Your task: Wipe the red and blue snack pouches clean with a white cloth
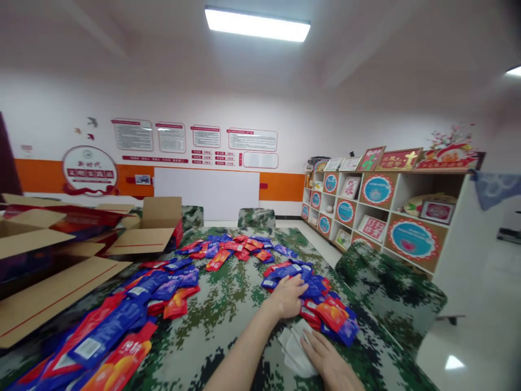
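My left hand reaches forward onto a heap of red and blue foil packets at the right of the camouflage-covered table. Its fingers lie spread over the packets, and no grip shows. My right hand rests flat, fingers stretched, on a white plastic bag lying on the cloth just in front of that heap. More packets lie in a second heap at the far middle and in a long spread along the left.
Open cardboard boxes stand on the table's left side. Camouflage-covered chairs stand at the right and far end. A shelf unit with framed pictures lines the right wall. Notice boards hang on the back wall.
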`<state>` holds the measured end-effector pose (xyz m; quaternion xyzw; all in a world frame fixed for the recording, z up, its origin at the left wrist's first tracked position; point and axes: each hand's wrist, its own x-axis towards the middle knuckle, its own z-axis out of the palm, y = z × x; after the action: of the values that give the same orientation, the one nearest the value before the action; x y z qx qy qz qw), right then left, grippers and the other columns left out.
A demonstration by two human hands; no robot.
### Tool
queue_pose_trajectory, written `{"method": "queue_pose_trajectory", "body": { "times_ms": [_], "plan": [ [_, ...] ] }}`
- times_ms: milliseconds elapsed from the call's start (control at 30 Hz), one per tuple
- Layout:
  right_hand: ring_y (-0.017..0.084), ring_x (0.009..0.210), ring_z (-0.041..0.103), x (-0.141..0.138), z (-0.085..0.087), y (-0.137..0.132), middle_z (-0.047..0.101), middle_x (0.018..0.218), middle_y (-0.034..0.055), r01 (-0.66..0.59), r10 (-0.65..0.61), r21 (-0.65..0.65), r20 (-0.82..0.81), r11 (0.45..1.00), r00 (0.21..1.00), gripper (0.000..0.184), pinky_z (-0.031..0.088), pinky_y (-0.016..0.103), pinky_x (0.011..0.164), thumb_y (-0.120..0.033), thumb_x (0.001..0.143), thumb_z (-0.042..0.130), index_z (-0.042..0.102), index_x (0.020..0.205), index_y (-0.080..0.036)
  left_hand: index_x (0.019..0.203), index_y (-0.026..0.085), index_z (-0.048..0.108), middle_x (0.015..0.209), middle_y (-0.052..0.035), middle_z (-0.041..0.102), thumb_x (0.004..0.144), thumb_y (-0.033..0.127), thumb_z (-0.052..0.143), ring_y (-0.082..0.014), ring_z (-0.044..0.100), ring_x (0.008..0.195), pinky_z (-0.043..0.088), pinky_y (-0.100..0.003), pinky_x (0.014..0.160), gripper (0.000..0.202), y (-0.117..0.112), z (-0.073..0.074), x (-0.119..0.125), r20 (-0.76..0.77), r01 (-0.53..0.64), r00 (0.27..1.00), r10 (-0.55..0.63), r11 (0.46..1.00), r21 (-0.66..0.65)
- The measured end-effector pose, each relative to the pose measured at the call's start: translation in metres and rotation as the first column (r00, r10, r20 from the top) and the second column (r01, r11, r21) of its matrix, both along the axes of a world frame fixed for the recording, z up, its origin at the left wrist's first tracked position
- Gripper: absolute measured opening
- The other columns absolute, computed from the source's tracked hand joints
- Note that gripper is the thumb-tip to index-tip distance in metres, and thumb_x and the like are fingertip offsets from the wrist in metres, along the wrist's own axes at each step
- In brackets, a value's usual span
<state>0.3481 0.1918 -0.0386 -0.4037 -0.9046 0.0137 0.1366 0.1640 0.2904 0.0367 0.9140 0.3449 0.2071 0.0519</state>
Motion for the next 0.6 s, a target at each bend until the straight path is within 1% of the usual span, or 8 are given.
{"method": "queue_pose_trajectory", "body": {
  "times_ms": [100,167,233,300,400,433,500,600],
  "plan": [
    [0.026,0.132,0.030,-0.006,0.010,-0.011,0.032,0.143,0.0048,0.057,-0.059,-0.053,-0.034,0.997,0.998,0.070,0.031,0.042,0.107,-0.005,0.067,0.042,0.041,0.135,-0.021,0.133,0.021,0.041,0.134,-0.0058,0.043,0.070,0.014,0.044,-0.0231,0.022,0.134,0.019,-0.042,0.109,0.063,-0.013,0.002,-0.023,0.080,-0.037,0.996,0.035,0.999,0.033],
    [0.024,0.133,0.027,-0.008,0.016,-0.020,0.030,0.144,0.0008,0.093,-0.097,-0.079,-0.053,0.993,0.994,0.072,0.029,0.042,0.109,-0.005,0.067,0.040,0.039,0.136,-0.026,0.132,0.019,0.042,0.133,-0.0072,0.044,0.068,0.011,0.045,-0.0230,0.022,0.134,0.023,-0.039,0.109,0.064,-0.025,0.001,-0.050,0.140,-0.081,0.987,0.074,0.996,0.046],
    [0.024,0.134,0.024,-0.008,0.021,-0.028,0.028,0.145,-0.0021,0.105,-0.111,-0.107,-0.059,0.989,0.992,0.072,0.027,0.044,0.110,-0.007,0.068,0.041,0.037,0.137,-0.029,0.132,0.018,0.042,0.133,-0.0084,0.043,0.065,0.008,0.046,-0.0232,0.021,0.134,0.025,-0.037,0.108,0.068,-0.040,0.000,-0.087,0.160,-0.140,0.978,0.134,0.990,0.024],
    [0.025,0.135,0.021,-0.008,0.031,-0.032,0.025,0.146,-0.0033,0.107,-0.114,-0.142,-0.046,0.984,0.992,0.069,0.026,0.045,0.110,-0.012,0.072,0.043,0.035,0.137,-0.031,0.133,0.018,0.041,0.135,-0.0087,0.041,0.063,0.006,0.046,-0.0236,0.019,0.135,0.025,-0.037,0.109,0.071,-0.059,0.002,-0.131,0.137,-0.213,0.967,0.214,0.977,-0.023],
    [0.026,0.132,0.028,-0.025,0.061,-0.030,0.032,0.144,-0.0014,0.082,-0.085,-0.188,-0.013,0.979,0.996,0.056,0.029,0.045,0.108,-0.021,0.079,0.042,0.041,0.134,-0.034,0.132,0.020,0.043,0.137,-0.0067,0.039,0.065,0.005,0.044,-0.0224,0.017,0.135,0.024,-0.037,0.109,0.068,-0.097,0.009,-0.197,0.080,-0.310,0.945,0.317,0.947,-0.080],
    [0.026,0.130,0.032,-0.039,0.074,-0.025,0.037,0.141,-0.0002,0.057,-0.061,-0.182,-0.015,0.982,0.998,0.053,0.030,0.044,0.108,-0.023,0.081,0.042,0.043,0.133,-0.033,0.130,0.022,0.045,0.137,-0.0055,0.039,0.066,0.005,0.044,-0.0220,0.017,0.135,0.024,-0.037,0.109,0.066,-0.112,0.013,-0.217,0.053,-0.318,0.945,0.324,0.943,-0.096],
    [0.024,0.129,0.036,-0.080,0.102,-0.008,0.039,0.141,0.0027,-0.036,0.031,-0.119,-0.043,0.992,0.999,0.053,0.029,0.040,0.108,-0.023,0.082,0.041,0.042,0.135,-0.028,0.128,0.025,0.047,0.137,-0.0032,0.039,0.068,0.005,0.043,-0.0209,0.017,0.135,0.024,-0.038,0.109,0.064,-0.144,0.019,-0.252,0.045,-0.350,0.934,0.355,0.932,-0.092],
    [0.023,0.129,0.035,-0.175,0.133,0.042,0.038,0.141,0.0072,-0.181,0.180,-0.051,-0.021,0.982,0.983,0.058,0.028,0.038,0.108,-0.018,0.079,0.041,0.038,0.137,-0.019,0.130,0.030,0.044,0.140,-0.0008,0.036,0.075,0.006,0.040,-0.0203,0.021,0.134,0.025,-0.038,0.109,0.060,-0.185,0.019,-0.293,0.064,-0.365,0.927,0.369,0.929,-0.063]
  ]
}}
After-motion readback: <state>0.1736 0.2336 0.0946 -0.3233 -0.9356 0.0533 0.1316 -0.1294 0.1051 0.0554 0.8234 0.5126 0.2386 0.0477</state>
